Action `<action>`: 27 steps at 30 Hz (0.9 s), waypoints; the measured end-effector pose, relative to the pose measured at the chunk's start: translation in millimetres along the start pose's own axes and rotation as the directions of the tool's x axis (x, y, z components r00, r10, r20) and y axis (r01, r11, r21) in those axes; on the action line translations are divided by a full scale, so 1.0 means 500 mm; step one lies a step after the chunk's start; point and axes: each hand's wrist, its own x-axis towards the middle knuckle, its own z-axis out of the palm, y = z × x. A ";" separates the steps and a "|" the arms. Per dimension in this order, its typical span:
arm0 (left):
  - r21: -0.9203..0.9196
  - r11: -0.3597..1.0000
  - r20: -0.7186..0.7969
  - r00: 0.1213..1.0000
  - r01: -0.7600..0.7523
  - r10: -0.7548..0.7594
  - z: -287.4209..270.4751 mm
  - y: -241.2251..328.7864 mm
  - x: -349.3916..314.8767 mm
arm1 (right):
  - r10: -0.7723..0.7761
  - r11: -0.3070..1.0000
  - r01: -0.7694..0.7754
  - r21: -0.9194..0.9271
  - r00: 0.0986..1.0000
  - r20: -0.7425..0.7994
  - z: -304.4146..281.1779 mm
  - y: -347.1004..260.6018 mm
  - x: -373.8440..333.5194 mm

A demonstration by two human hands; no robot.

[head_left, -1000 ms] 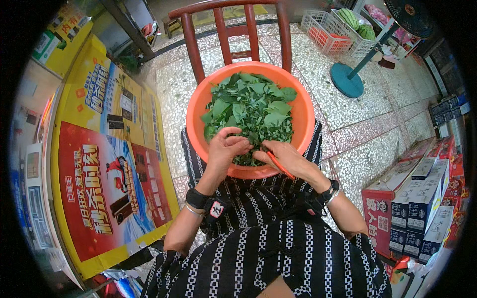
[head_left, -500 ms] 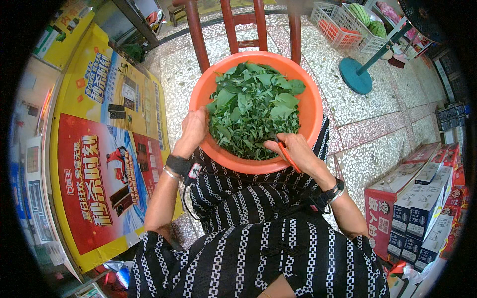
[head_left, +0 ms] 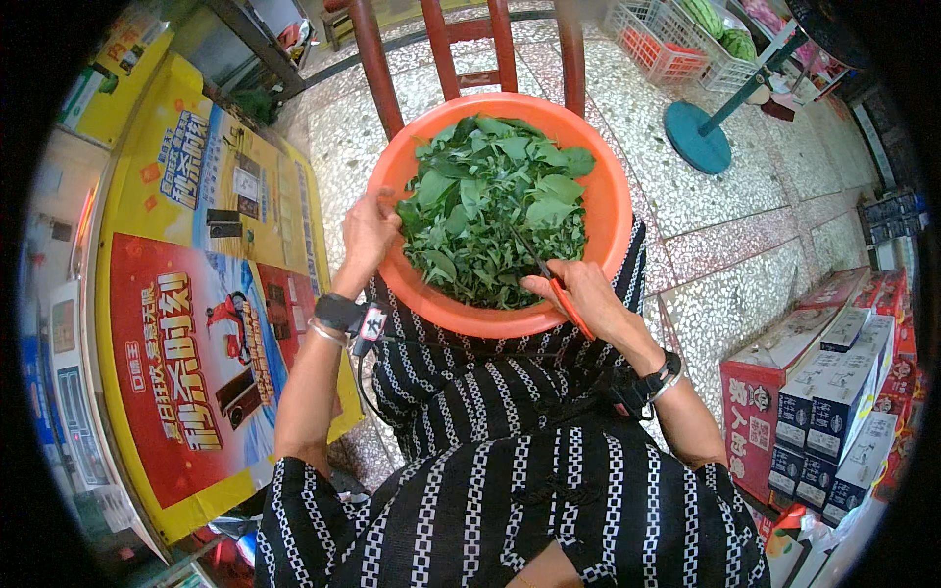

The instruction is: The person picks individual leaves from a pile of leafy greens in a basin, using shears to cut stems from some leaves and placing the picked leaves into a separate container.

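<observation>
An orange plastic basin (head_left: 610,211) rests on my lap, heaped with loose green leaves (head_left: 495,196). At its left rim is my left hand (head_left: 370,235), its fingers bent over the edge beside the leaves and closed on the rim; the fingertips are partly hidden. My right hand (head_left: 578,289), at the near right rim, is closed around scissors (head_left: 569,306) with orange-red handles. Their dark blades point up and left over the leaves and look slightly apart.
A reddish wooden chair (head_left: 475,78) stands just beyond the basin. At left is a yellow-and-red printed counter (head_left: 186,294). Stacked cartons (head_left: 818,421) are at right. A teal fan base (head_left: 698,137) and crates (head_left: 657,44), one with watermelons (head_left: 706,15), lie farther right.
My left hand has shifted a little left and up at the rim. The scissors' blades now show above the leaves, where they were mostly buried. The whole view has shifted slightly.
</observation>
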 end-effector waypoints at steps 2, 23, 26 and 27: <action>-0.123 0.974 0.016 0.982 0.190 -0.190 -0.033 0.013 0.006 | -0.030 0.999 0.030 -0.010 0.999 -0.021 0.005 -0.001 0.002; -0.909 -0.044 0.405 0.852 0.415 -0.331 0.064 0.207 -0.187 | 0.158 0.766 -0.127 0.630 0.987 0.006 0.047 -0.003 0.028; -0.906 0.003 0.401 0.857 0.424 -0.324 0.065 0.226 -0.196 | 0.136 0.748 -0.104 0.656 0.991 0.002 0.054 0.002 0.031; -0.901 0.001 0.412 0.855 0.434 -0.316 0.066 0.235 -0.203 | 0.151 0.741 -0.099 0.664 0.988 -0.021 0.055 0.004 0.033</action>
